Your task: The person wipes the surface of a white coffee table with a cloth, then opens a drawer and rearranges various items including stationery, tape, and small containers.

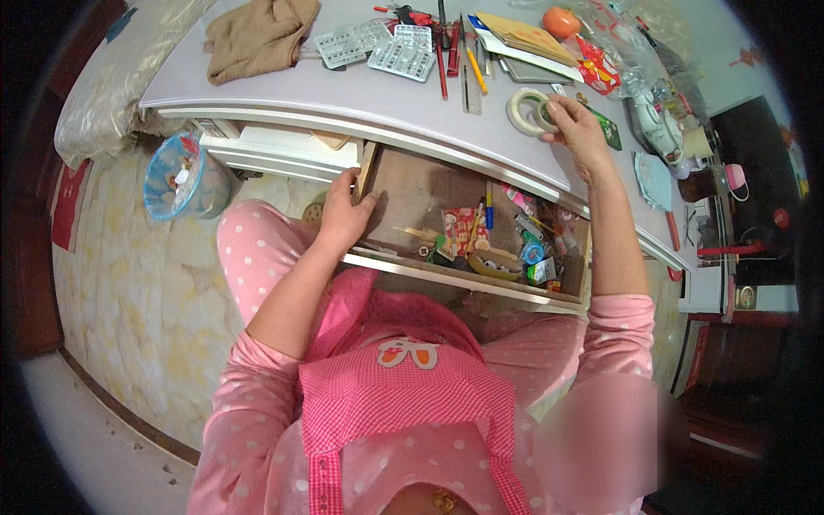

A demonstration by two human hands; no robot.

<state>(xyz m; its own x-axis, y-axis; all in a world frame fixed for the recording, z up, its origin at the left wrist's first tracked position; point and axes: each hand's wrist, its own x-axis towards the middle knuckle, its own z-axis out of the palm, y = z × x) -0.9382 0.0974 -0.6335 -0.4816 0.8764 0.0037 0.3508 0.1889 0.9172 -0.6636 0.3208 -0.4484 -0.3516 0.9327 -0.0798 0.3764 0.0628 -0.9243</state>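
Observation:
My left hand grips the left side wall of a pulled-out wooden drawer, with the thumb on the inner side. On the desk top, my right hand holds a small roll of tape between thumb and fingers. A larger cream roll of masking tape lies against it; whether my fingers also touch that one, I cannot tell. Inside the drawer are a red patterned packet, a blue pen, a blue tape roll and a small yellowish case.
A brown cloth and blister packs lie at the desk's far left. Pens and a yellow craft knife sit mid-desk beside envelopes. To the right are a pomegranate and a light-blue cloth. A blue bin stands on the floor.

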